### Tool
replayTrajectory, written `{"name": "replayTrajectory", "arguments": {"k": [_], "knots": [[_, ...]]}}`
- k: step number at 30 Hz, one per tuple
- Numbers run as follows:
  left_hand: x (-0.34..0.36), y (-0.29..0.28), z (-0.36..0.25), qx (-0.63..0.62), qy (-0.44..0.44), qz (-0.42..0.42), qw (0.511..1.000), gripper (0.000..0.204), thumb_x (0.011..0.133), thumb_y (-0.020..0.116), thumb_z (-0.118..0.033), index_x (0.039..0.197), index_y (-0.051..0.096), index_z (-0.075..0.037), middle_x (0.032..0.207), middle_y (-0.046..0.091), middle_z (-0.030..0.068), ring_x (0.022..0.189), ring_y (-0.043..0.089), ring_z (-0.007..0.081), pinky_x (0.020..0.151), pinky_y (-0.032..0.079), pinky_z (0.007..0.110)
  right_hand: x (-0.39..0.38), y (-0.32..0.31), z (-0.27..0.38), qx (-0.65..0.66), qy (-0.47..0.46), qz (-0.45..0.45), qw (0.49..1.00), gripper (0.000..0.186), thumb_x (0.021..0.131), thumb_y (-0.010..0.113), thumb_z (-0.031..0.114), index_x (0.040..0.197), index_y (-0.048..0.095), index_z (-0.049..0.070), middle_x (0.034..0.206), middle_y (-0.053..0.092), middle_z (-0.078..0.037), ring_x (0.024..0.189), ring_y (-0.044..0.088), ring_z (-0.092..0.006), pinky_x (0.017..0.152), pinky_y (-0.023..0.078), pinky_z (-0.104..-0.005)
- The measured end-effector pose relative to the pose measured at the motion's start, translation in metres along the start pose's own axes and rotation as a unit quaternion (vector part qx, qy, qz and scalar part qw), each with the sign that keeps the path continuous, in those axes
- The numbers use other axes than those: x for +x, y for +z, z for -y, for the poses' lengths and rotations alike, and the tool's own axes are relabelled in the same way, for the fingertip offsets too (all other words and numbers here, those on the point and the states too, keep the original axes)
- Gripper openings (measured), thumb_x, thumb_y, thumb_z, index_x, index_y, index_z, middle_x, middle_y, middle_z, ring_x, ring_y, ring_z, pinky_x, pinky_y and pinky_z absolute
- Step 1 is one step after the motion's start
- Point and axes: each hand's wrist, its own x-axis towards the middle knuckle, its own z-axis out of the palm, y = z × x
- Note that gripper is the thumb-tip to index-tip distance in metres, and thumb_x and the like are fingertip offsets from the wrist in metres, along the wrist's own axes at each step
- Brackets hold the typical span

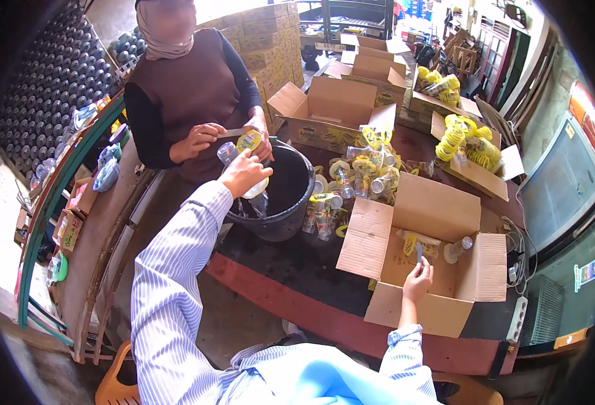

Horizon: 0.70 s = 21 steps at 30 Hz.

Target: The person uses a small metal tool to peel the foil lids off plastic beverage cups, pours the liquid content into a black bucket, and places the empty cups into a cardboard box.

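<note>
My left hand (245, 174) reaches over the black bucket (302, 196), its fingers closed around a clear plastic bottle (228, 154). Below those fingers, another clear plastic piece (259, 204) hangs at the bucket's rim; I cannot tell whether it is part of the same bottle. My right hand (417, 280) grips a thin grey knife-like tool (419, 254), held upright above an open cardboard box (434, 202). Inside that box are a clear bottle (456, 250) and a yellow-labelled one (415, 246). Across the bucket, a co-worker's hands (199, 143) hold a pale strip and a yellow-labelled item (249, 140).
Clear bottles with yellow labels (361, 172) are heaped between bucket and box. Further open cartons (338, 101) line the table's far side, two holding yellow coiled material (469, 142). A cable and power strip (516, 320) lie at the right edge. Orange chairs (116, 379) flank me.
</note>
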Motion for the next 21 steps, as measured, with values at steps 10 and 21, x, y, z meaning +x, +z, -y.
{"name": "replayTrajectory", "arguments": {"k": [10,21], "knots": [[0.002,-0.039,0.030,-0.020,-0.020,-0.046,0.999,0.012,0.070,0.059,-0.014,0.082,0.058,-0.015,0.080,0.060,0.0001,0.083,0.059,0.0158,0.077,0.039,0.034,-0.002,-0.002,-0.001,0.001,0.035,0.034,0.999,0.017,0.080,0.053,0.002,0.096,0.058,0.002,0.078,0.054,-0.013,0.070,0.054,-0.0295,0.060,0.044,-0.0374],[0.002,0.007,0.004,-0.029,-0.035,-0.001,0.999,0.030,0.057,0.070,-0.016,0.084,0.058,-0.015,0.080,0.060,0.0007,0.084,0.059,0.0183,0.078,0.042,0.034,-0.001,-0.001,0.005,-0.013,-0.001,0.012,1.000,0.018,0.079,0.052,0.001,0.096,0.059,0.002,0.077,0.055,-0.013,0.066,0.055,-0.0285,0.058,0.044,-0.0357]]}}
